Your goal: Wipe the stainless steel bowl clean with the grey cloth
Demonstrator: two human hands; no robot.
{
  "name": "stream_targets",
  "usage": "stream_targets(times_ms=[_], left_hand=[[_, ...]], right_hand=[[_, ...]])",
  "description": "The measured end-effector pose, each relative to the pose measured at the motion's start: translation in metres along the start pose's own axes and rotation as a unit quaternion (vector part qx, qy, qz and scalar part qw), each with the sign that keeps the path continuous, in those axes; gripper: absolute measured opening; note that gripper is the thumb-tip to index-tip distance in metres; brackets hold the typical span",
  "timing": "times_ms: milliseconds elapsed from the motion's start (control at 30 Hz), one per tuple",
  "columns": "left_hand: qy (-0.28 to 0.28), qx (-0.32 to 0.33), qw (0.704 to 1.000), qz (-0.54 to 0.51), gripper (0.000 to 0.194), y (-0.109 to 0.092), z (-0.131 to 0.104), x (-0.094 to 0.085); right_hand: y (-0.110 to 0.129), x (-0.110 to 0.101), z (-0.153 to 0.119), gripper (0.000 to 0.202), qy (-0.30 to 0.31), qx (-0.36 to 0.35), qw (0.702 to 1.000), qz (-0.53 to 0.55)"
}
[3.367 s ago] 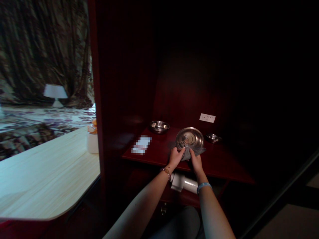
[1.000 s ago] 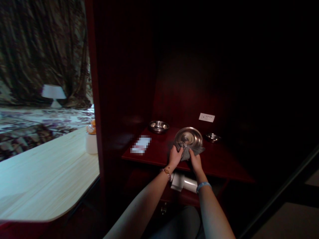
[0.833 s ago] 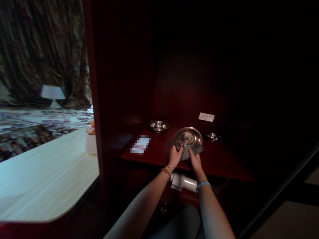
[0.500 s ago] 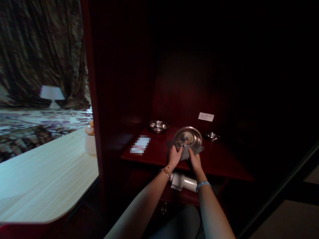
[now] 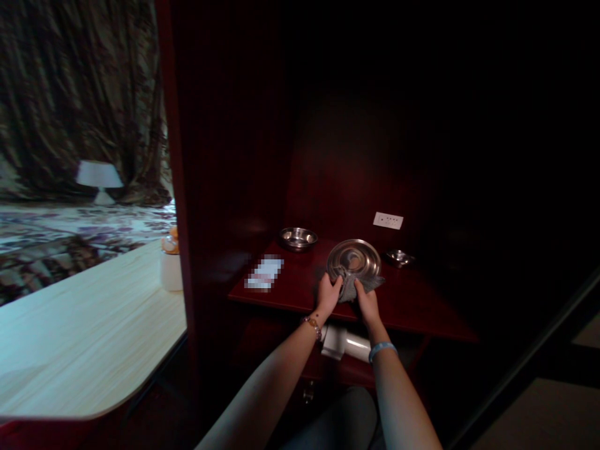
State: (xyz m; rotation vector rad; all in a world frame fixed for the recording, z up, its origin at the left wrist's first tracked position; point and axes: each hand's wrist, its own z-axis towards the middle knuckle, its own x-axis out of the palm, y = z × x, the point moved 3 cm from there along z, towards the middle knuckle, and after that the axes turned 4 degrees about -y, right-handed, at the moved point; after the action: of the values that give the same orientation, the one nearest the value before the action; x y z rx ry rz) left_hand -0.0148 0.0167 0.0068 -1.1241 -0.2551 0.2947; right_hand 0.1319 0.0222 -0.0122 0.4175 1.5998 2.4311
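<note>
Both my hands hold a round, shiny metal plate (image 5: 354, 253) tilted up above the dark red desk. A grey cloth (image 5: 348, 287) is bunched over the plate's near rim. My left hand (image 5: 329, 292) grips the rim and cloth from the left, thumb on top. From the right, my right hand (image 5: 367, 300) pinches the cloth against the plate; its fingers underneath are hidden. A shallow metal bowl (image 5: 298, 239) stands on the desk behind and to the left. A smaller metal dish (image 5: 399, 258) sits to the right of the plate.
The desk (image 5: 290, 287) has a blurred white item (image 5: 265, 272) at its left. A socket plate (image 5: 388, 220) is on the back wall. White cylindrical things (image 5: 347, 344) lie on a shelf below. Left of the partition, a light wooden table (image 5: 84, 337) holds a white jar (image 5: 170, 270).
The hands, plate and cloth stay in almost the same place. The reflection on the plate has shifted slightly, and the whole view has moved a very little.
</note>
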Motion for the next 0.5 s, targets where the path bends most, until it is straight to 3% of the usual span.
stream_targets(times_ms=[233, 500], left_hand=[[-0.013, -0.001, 1.0, -0.019, 0.013, 0.0026, 0.0013, 0.0007], [-0.008, 0.026, 0.999, 0.031, 0.016, 0.0035, 0.001, -0.0007]], right_hand=[[0.0009, 0.0002, 0.0004, 0.052, 0.002, -0.008, 1.0, -0.008], [0.0054, -0.0014, -0.0017, 0.049, -0.002, -0.011, 1.0, -0.011]])
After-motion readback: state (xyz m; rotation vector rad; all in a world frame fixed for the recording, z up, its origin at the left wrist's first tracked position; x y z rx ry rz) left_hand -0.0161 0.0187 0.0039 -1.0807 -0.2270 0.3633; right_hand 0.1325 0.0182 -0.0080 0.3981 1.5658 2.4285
